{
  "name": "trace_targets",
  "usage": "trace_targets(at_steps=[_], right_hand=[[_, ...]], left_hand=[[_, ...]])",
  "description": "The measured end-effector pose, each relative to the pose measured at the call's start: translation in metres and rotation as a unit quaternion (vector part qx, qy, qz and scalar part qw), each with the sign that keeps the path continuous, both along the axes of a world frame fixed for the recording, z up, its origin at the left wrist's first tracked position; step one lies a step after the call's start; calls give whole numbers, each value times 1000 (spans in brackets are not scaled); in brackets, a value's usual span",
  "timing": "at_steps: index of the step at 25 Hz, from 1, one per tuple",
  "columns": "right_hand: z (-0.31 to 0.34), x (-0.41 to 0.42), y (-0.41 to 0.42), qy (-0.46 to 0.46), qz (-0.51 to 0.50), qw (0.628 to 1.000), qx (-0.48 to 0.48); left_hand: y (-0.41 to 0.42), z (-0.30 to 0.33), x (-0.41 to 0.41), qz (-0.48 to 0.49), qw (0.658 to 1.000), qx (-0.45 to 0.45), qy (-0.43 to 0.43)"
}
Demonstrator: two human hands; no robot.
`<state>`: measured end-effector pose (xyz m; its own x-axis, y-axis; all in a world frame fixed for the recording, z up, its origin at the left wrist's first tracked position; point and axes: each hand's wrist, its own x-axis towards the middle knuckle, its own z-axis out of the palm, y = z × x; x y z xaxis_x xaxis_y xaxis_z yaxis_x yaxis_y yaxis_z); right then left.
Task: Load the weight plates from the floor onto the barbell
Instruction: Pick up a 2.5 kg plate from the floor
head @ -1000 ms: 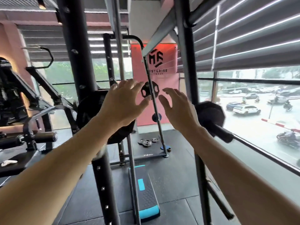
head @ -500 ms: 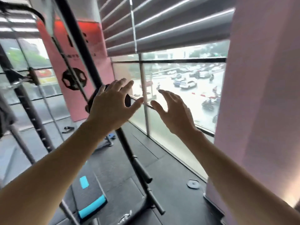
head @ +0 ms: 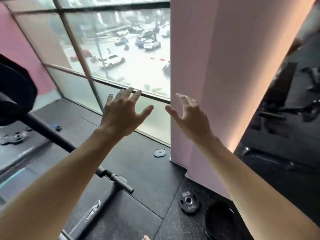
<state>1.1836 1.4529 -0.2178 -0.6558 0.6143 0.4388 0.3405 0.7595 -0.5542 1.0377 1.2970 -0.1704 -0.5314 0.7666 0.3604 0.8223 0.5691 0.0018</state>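
While raised before the window (head: pixel 110 49), both hands spread, empty: left hand (head: pixel 121 115), right hand (head: pixel 188 116).

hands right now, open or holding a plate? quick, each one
Left hand: open, fingers spread, holding nothing.
Right hand: open, fingers loosely bent, holding nothing.

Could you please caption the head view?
Both hands, left and right, open and empty above weight plates on the floor.
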Motion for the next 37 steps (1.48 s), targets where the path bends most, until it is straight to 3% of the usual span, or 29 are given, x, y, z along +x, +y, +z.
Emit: trace_targets(at_steps=[6,12,17,28,33,37], right_hand=[[-80,-14,70,-111,-86,988,-60],[-195,-65,115,-202,-100,962,-151],[-345,-85,162,-312,-93,920,-220],[-795,-66,212,-515,-29,818,-254],[-919,-41,220,-563,-41,791,-236],[-983,-29,227,-583,-43,784,-210]], left_hand=[[100,-97,-44,-39,994,-43,-95],[170,-228,-79,-44,976,-123,-172],[216,-385,-82,1,947,-182,-265],[235,-820,-26,148,864,-255,-409],[246,-941,4,160,841,-251,-452],[256,-1012,31,159,826,-283,-461]])
